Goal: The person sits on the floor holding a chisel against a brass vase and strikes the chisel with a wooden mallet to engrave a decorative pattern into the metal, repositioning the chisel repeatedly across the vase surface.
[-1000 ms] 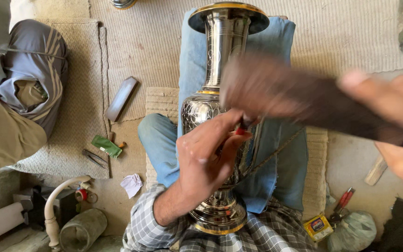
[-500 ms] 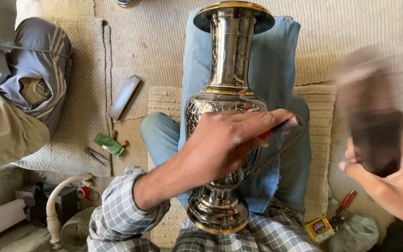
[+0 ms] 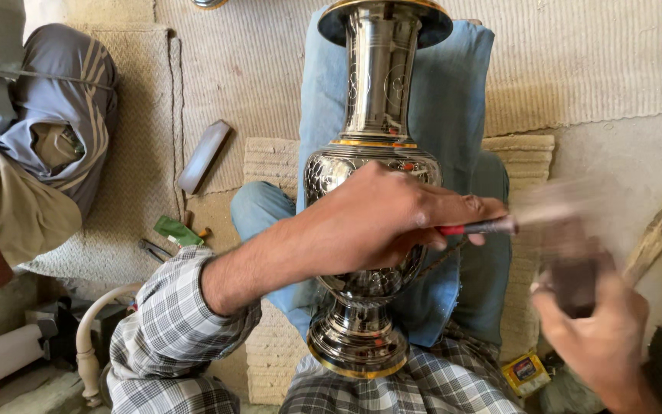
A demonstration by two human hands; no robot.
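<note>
While the shiny metal vase [image 3: 373,169] lies on my lap so it stays put, my left hand [image 3: 392,218] pinches a thin red-handled tool [image 3: 478,227] against its belly. My right hand [image 3: 595,337] grips a dark blurry mallet [image 3: 572,264]. A flat dark stone [image 3: 203,156] sits far left.

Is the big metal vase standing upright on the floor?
No, the metal vase lies lengthwise along the person's legs on a blue cloth, with the left hand resting across its belly.
</note>
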